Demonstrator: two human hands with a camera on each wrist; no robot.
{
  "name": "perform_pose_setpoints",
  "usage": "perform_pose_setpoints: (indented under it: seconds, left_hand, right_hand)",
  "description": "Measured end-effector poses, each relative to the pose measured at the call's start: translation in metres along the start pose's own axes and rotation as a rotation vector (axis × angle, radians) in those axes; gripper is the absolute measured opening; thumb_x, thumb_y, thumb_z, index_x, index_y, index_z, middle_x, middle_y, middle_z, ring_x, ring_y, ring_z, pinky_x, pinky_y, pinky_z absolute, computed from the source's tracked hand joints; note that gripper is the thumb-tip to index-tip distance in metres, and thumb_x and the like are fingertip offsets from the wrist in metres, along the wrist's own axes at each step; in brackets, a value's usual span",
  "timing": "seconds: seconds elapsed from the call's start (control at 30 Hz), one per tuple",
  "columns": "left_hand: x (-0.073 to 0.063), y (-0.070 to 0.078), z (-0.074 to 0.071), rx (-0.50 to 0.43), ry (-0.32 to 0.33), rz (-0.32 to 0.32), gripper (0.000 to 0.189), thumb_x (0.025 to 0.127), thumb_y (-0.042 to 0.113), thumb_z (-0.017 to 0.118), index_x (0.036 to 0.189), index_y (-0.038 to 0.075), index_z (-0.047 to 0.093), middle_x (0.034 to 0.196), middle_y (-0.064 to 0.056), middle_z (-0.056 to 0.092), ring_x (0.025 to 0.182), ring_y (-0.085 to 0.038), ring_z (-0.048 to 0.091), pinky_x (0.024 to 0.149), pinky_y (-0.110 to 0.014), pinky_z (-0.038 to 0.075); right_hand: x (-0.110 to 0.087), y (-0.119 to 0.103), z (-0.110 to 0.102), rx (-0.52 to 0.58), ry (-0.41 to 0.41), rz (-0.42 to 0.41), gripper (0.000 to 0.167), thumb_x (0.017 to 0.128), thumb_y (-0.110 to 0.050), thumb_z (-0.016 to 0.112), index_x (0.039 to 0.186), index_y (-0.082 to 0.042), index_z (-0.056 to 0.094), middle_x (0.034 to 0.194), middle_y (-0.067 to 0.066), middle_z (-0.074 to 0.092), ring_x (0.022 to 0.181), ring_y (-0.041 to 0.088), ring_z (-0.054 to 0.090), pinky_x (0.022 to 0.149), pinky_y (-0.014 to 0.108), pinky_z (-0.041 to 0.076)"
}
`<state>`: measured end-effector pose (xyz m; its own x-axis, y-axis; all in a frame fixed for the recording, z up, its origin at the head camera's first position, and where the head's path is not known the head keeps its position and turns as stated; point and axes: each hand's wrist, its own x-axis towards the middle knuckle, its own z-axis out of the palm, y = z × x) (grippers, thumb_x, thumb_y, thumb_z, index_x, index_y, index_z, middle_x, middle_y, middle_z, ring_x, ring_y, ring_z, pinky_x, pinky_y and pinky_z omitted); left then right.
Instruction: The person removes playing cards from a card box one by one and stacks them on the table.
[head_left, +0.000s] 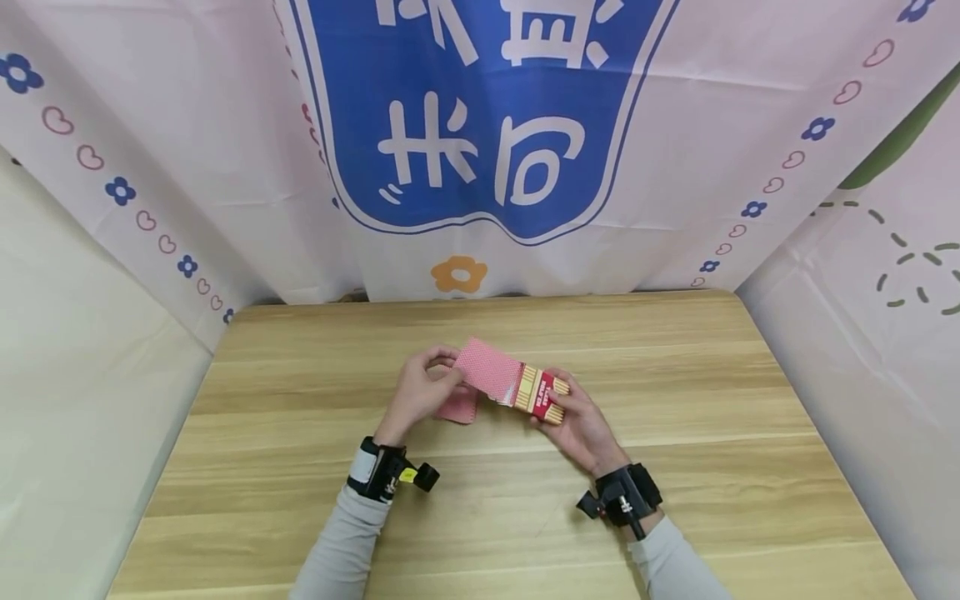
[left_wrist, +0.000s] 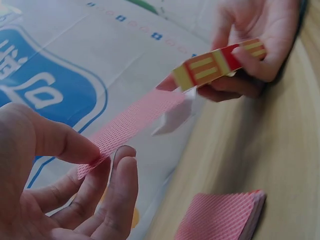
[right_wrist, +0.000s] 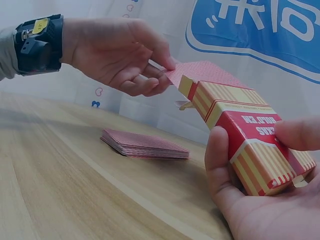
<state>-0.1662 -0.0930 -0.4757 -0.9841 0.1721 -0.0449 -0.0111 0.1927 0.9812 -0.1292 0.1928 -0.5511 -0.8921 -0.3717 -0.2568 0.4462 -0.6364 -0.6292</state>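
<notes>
My left hand (head_left: 422, 390) pinches the end of a pink-patterned playing card (head_left: 487, 367) between thumb and fingers. The far end of this card meets the open mouth of a red-and-yellow striped card box (head_left: 537, 392); whether more than one card is there, I cannot tell. Tilted above the table, the box rests in my right hand (head_left: 587, 427), gripped by thumb and fingers. A pale flap (left_wrist: 175, 115) hangs at its mouth in the left wrist view. Below the left hand, a stack of playing cards (right_wrist: 145, 145) lies face down on the table, partly hidden in the head view.
The wooden table (head_left: 480, 517) reaches back to a hanging cloth (head_left: 645, 258) with a blue emblem. Pale cloth walls (head_left: 90, 375) stand at both sides. Each wrist bears a strapped camera, the left one (head_left: 386, 471) and the right one (head_left: 626, 496).
</notes>
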Motion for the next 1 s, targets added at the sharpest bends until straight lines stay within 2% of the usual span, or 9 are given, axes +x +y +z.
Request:
perform_pose_setpoints:
  seconds: [0.17,0.27,0.37,0.47,0.6,0.67,0.8,0.9,1.0]
  left_hand:
    - [0.003,-0.001,-0.012,-0.061,0.038,-0.031,0.027,0.096,-0.003,0.065,0.123,-0.007,0.066,0.113,-0.024,0.066,0.084,-0.028,0.079,0.081,-0.047,0.066]
    - [0.005,-0.004,-0.018,-0.064,0.08,-0.053,0.028,0.097,-0.001,0.068,0.124,-0.007,0.064,0.114,-0.024,0.068,0.084,-0.024,0.077,0.082,-0.045,0.066]
    - [0.006,-0.006,-0.022,-0.029,0.136,-0.07,0.027,0.098,0.003,0.07,0.123,-0.004,0.064,0.114,-0.022,0.07,0.088,-0.019,0.076,0.084,-0.042,0.066]
    - [0.008,-0.01,-0.025,0.006,0.177,-0.074,0.027,0.098,0.007,0.072,0.123,-0.001,0.067,0.114,-0.02,0.072,0.097,-0.022,0.076,0.087,-0.037,0.065]
    - [0.01,-0.016,-0.025,0.038,0.183,-0.065,0.028,0.099,0.01,0.073,0.125,0.001,0.07,0.117,-0.021,0.074,0.11,-0.029,0.075,0.087,-0.023,0.061]
    - [0.012,-0.021,-0.025,0.047,0.183,-0.063,0.028,0.1,0.012,0.073,0.127,0.003,0.071,0.121,-0.02,0.073,0.114,-0.031,0.073,0.089,-0.021,0.059]
    - [0.014,-0.027,-0.024,0.099,0.188,-0.09,0.026,0.102,0.017,0.071,0.127,0.009,0.074,0.126,-0.016,0.072,0.12,-0.032,0.069,0.102,-0.037,0.056]
    - [0.015,-0.032,-0.022,0.164,0.187,-0.109,0.025,0.103,0.019,0.07,0.126,0.012,0.076,0.128,-0.012,0.072,0.123,-0.031,0.067,0.108,-0.05,0.052]
    - [0.017,-0.037,-0.017,0.19,0.179,-0.105,0.025,0.103,0.018,0.07,0.126,0.012,0.076,0.126,-0.012,0.073,0.123,-0.03,0.067,0.107,-0.05,0.053]
  right_hand:
    - [-0.001,0.002,0.001,0.008,0.03,0.011,0.038,0.112,-0.006,0.041,0.144,-0.027,0.045,0.161,0.012,0.035,0.131,0.026,0.056,0.09,0.033,0.058]
    - [-0.001,0.002,0.001,0.003,0.042,0.015,0.04,0.112,-0.006,0.04,0.146,-0.027,0.043,0.162,0.012,0.033,0.132,0.026,0.055,0.091,0.034,0.057]
    - [-0.001,0.001,0.002,-0.004,0.038,0.009,0.04,0.112,-0.006,0.04,0.146,-0.027,0.042,0.163,0.013,0.033,0.132,0.026,0.055,0.091,0.034,0.057]
    - [-0.001,0.0,0.003,-0.013,0.026,0.006,0.039,0.112,-0.006,0.039,0.145,-0.027,0.043,0.162,0.013,0.033,0.131,0.025,0.056,0.092,0.034,0.056]
    - [-0.001,-0.001,0.002,-0.019,0.021,0.007,0.038,0.112,-0.006,0.038,0.143,-0.027,0.044,0.16,0.012,0.034,0.129,0.024,0.056,0.092,0.034,0.056]
    - [-0.001,-0.001,0.002,-0.018,0.021,0.009,0.038,0.112,-0.006,0.038,0.144,-0.027,0.043,0.161,0.012,0.033,0.13,0.025,0.055,0.092,0.034,0.056]
    - [0.0,-0.002,0.002,-0.017,0.019,0.013,0.04,0.112,-0.006,0.039,0.145,-0.027,0.042,0.163,0.014,0.031,0.132,0.026,0.055,0.092,0.034,0.057]
    - [0.0,-0.001,0.003,-0.015,0.015,0.014,0.04,0.112,-0.006,0.04,0.146,-0.026,0.042,0.164,0.014,0.03,0.132,0.027,0.055,0.091,0.034,0.058]
    - [0.0,-0.002,0.002,-0.017,0.009,0.011,0.04,0.112,-0.006,0.039,0.146,-0.026,0.041,0.164,0.014,0.029,0.132,0.027,0.055,0.091,0.034,0.058]
